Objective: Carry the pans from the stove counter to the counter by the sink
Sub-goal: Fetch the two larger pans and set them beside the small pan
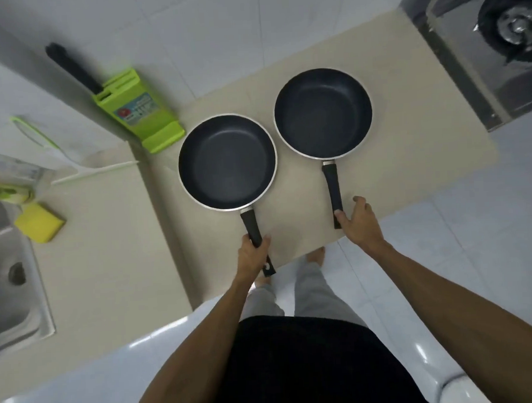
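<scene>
Two dark non-stick pans with black handles lie side by side on the beige stove counter [404, 151]. The left pan [227, 161] has its handle pointing toward me, and my left hand [251, 254] is closed around that handle. The right pan [322, 113] is a bit deeper. My right hand [359, 224] rests at the end of its handle, thumb touching it and fingers spread, not wrapped around it.
A gas stove [497, 44] stands at the far right. A green knife block [138, 111] sits left of the pans. The lower counter by the sink [106, 240] holds a yellow sponge [39, 222]; the steel sink [3, 276] is at the left edge.
</scene>
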{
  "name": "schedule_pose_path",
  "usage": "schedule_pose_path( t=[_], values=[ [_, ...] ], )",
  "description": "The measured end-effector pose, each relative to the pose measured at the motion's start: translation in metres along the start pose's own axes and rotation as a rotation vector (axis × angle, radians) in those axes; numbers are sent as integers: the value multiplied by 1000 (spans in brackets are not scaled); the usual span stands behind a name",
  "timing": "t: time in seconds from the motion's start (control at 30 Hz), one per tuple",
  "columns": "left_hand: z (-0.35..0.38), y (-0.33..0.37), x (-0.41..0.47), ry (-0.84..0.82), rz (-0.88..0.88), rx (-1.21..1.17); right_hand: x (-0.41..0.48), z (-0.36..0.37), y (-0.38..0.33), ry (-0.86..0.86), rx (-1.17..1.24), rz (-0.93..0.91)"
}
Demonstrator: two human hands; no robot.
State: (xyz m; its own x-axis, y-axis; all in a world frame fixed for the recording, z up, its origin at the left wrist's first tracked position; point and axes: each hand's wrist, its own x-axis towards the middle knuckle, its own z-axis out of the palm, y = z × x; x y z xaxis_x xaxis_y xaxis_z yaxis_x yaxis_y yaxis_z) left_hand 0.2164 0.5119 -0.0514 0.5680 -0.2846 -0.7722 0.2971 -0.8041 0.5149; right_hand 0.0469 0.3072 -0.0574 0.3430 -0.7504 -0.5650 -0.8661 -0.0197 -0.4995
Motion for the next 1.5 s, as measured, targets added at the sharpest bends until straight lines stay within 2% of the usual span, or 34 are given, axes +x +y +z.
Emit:
schedule_pose_path(
  t=[0.13,0.27,0.4,0.43,0.5,0.67,0.83,1.2,1.5],
  values=[
    [25,8,11,125,-89,-151,38,-5,1,-145,128,22],
    [31,14,16,135,-167,-185,59,-4,-6,-258,226,65],
    [26,23,8,165,-150,-312,77,-7,-23,-445,793,314],
    [25,27,5,176,-144,-366,81,-9,-25,-486,870,362],
    [19,35,2,135,-141,-484,86,-10,-28,-552,952,420],
    [-7,52,0,-120,-208,-827,89,-10,-19,-620,1056,462],
    [-4,64,1,-88,-144,-882,85,-25,-23,-769,1233,373],
    [10,57,-27,-16,14,-859,59,-65,-29,-765,1265,264],
    [-46,14,-87,61,213,-1033,-14,-66,-66,-834,1186,175]
  ],
)
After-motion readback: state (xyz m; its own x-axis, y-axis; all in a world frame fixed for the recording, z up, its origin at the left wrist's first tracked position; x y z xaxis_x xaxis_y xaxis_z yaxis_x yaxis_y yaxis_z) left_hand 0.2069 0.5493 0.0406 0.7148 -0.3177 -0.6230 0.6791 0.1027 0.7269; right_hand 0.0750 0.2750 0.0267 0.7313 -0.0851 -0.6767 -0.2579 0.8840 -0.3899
